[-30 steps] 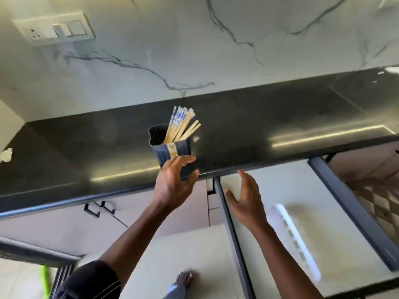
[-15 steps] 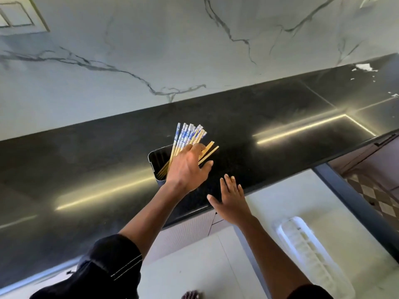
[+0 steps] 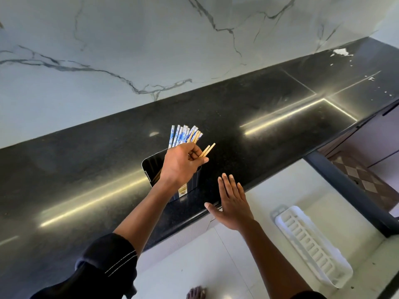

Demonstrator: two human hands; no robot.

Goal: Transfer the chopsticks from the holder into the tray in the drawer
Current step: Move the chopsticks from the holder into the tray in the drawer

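While the left hand (image 3: 183, 164) curls around the bundle of chopsticks (image 3: 183, 137) at the mouth of the holder (image 3: 154, 167), the right hand (image 3: 232, 203) hovers flat and spread just to the right, over the near edge of the counter (image 3: 86, 169), with nothing in it. The left grip is closed — fingers folded around the sticks partway up, with the blue-patterned tops fanning out on the far side of the knuckles and two plain wooden ends jutting to the right. Whether every stick is caught in that grip cannot be told, since the hand covers the holder's right half and a few shafts seem to lean inside the dark opening below the wrist.

The holder stands upright on the black counter, close to its near edge. To the right and nearer, the open drawer (image 3: 269, 201) lies below the counter edge with the white tray (image 3: 313, 244) lying in it, well apart from the holder and with no chopsticks in it.

So the step in hand looks like the first grasp — the bundle is gripped but its lower ends are not yet clear of the holder. The next move likely calls for a straight lift until the tips clear the rim, perhaps with the free hand steadying the holder, then a carry rightward and down to the tray, sticks turned to lie along its length.
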